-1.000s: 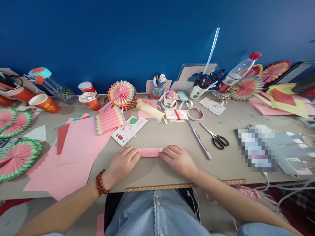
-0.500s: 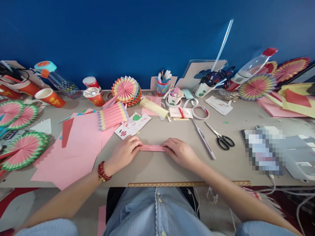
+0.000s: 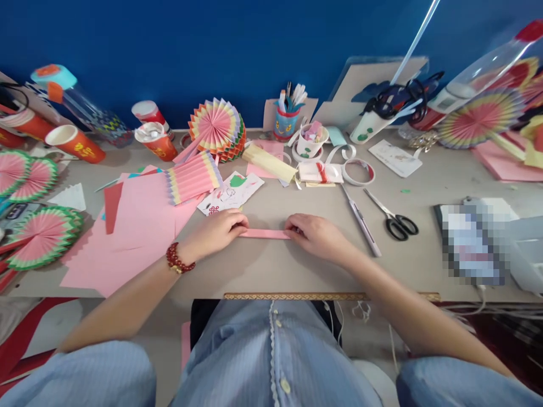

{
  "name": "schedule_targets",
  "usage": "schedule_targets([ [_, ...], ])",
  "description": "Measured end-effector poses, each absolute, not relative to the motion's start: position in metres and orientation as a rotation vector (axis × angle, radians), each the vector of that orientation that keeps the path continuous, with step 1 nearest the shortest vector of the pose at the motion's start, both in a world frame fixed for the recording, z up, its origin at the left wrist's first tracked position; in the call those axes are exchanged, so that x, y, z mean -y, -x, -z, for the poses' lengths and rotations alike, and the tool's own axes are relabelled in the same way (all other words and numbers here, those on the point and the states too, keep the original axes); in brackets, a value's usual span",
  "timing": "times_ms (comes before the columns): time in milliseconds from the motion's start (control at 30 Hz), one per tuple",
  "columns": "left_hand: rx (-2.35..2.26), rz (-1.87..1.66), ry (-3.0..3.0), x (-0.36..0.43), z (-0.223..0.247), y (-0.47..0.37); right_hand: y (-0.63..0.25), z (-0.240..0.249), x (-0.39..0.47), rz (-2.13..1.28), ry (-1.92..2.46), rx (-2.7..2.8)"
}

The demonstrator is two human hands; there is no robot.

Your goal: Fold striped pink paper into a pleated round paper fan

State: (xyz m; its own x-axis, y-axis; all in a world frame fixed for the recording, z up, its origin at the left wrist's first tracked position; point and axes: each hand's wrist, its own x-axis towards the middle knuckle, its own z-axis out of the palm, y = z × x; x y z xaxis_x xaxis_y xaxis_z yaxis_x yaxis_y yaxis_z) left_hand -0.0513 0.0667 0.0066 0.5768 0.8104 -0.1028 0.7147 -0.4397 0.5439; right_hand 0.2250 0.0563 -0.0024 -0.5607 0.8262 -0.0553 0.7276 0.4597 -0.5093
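Note:
A narrow pink paper strip [image 3: 266, 234] lies level just in front of me, stretched between both hands. My left hand [image 3: 216, 232] pinches its left end, fingers closed; a red bead bracelet circles that wrist. At the other end, my right hand [image 3: 316, 234] has its fingers curled and closed on the strip. The ends of the strip are hidden under the fingers. Beyond my left hand lies a white card with drawings [image 3: 231, 192]. A pale utility knife [image 3: 362, 223] and black-handled scissors [image 3: 399, 223] rest to the right of my right hand.
Pink paper sheets [image 3: 139, 226] and a pleated paper piece [image 3: 193, 178] cover the left side. Folded paper fans [image 3: 216, 127], orange paper cups [image 3: 76, 144], a pen cup [image 3: 285, 121] and a tape roll [image 3: 358, 172] stand toward the blue wall. A phone [image 3: 470, 243] lies at right.
The view has tilted, so the desk items appear higher and more spread out. Both hands still hold the pink strip, which looks slightly narrower now.

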Motion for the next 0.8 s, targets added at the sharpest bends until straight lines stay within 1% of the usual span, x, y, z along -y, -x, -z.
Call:
schedule_targets([
  [267, -1.168, -0.226, -2.354, -0.064, -0.009, 0.049, -0.227, 0.000, -0.056, -0.765, 1.386, 2.489],
  [367, -1.109, -0.201, -2.414, -0.056, -0.011, 0.051, -0.231, 0.000, -0.052, -0.777, 1.268, 2.503],
  [533, -1.096, -0.190, -2.537, -0.039, -0.007, 0.056, -0.237, 0.003, -0.044, -0.657, 1.066, 2.580],
  [700, -1.175, -0.290, -2.397, -0.039, -0.004, 0.056, -0.236, 0.001, -0.044, -0.633, 1.152, 2.581],
  [800, -1.237, -0.276, -2.308, -0.045, -0.006, 0.054, -0.234, -0.002, -0.047, -0.684, 1.270, 2.542],
])
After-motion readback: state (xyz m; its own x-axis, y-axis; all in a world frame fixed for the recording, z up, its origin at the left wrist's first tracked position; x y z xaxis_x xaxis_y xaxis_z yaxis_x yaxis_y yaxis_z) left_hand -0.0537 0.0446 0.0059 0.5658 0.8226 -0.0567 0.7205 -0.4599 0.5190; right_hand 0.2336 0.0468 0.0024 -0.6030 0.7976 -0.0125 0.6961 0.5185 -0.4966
